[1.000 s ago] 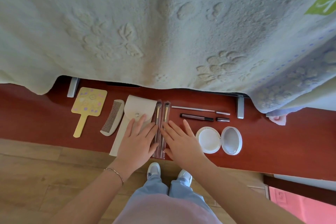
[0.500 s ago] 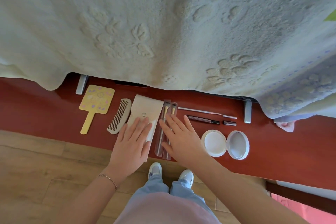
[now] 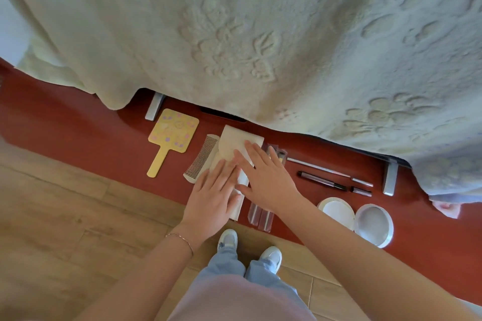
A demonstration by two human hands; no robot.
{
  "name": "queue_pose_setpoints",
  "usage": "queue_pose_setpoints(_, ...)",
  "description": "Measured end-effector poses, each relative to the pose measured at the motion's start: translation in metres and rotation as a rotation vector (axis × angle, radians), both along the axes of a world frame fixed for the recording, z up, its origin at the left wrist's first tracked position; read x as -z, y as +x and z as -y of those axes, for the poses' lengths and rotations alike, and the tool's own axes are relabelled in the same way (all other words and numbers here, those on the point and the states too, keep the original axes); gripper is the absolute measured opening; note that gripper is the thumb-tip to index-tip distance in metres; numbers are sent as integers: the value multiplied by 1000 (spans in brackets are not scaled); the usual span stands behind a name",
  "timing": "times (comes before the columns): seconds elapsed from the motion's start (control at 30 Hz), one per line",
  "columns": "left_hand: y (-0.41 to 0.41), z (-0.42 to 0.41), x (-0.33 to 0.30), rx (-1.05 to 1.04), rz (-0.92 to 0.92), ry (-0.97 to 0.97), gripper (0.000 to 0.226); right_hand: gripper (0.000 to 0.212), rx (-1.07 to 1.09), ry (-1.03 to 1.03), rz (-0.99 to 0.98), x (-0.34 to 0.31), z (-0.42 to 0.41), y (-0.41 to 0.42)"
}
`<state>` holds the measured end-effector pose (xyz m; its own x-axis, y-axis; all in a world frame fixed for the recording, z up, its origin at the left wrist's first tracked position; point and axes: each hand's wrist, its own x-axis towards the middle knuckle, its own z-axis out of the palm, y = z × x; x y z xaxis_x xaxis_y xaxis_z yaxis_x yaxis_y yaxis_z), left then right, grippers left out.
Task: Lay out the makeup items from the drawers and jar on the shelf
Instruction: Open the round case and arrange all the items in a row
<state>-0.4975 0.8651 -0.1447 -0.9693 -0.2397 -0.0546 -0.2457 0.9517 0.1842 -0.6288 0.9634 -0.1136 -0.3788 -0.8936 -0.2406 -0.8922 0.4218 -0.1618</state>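
On the red shelf (image 3: pixel 78 135) lie a yellow hand mirror (image 3: pixel 170 138), a cream comb (image 3: pixel 200 159), a beige pouch (image 3: pixel 237 143), clear-sleeved brushes (image 3: pixel 260 215), thin pencils (image 3: pixel 322 181) and an open white compact (image 3: pixel 356 219). My left hand (image 3: pixel 212 198) lies flat with straight fingers on the pouch's lower part. My right hand (image 3: pixel 266 177) lies flat beside it, fingers spread over the pouch's right side and the brush sleeves. The brushes' middle is hidden under my right hand.
A thick cream blanket (image 3: pixel 260 34) hangs over the back of the shelf. Two grey metal brackets (image 3: pixel 155 107) (image 3: pixel 390 177) stand at its edge. Wooden floor (image 3: pixel 65 216) and my white shoes (image 3: pixel 227 238) are below the shelf's front edge.
Both hands slid left: the right hand left the brush sleeves' middle and now reaches onto the pouch, and the left hand shifted lower on the pouch. The view also panned.
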Motion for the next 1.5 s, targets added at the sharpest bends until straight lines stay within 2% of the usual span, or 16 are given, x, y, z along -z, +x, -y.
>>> queue_pose_setpoints(0.1, 3, 16, -2, -115, -46, 51, 50, 72, -13, 40, -20, 1, 3, -2)
queue_pose_setpoints(0.2, 11, 37, 1, -210, -17, 37, 49, 72, -8, 54, -18, 2, 5, -2)
queue_pose_setpoints(0.33, 17, 49, 4, -211, 32, 17, 47, 72, -10, 50, -13, 1, 12, -5)
queue_pose_setpoints(0.77, 22, 55, 6, -307, -27, -18, 50, 73, -5, 54, -15, -1, 15, -8)
queue_pose_setpoints(1.03, 21, 58, 5, -293, -20, -17, 52, 90, 66, 91, -24, 0, 17, 7)
queue_pose_setpoints(1.17, 20, 52, -1, -267, -66, -2, 51, 85, 104, 70, -31, -7, 11, 6)
queue_pose_setpoints(1.23, 17, 42, -3, -179, -87, -1, 51, 80, 141, 59, -86, -13, -4, 6)
queue_pose_setpoints(1.33, 13, 27, -1, -45, -73, -8, 52, 76, 157, 135, -117, -13, -33, 10)
queue_pose_setpoints(1.5, 10, 16, 5, -8, -27, -8, 55, 79, 123, 216, -105, -5, -52, 18)
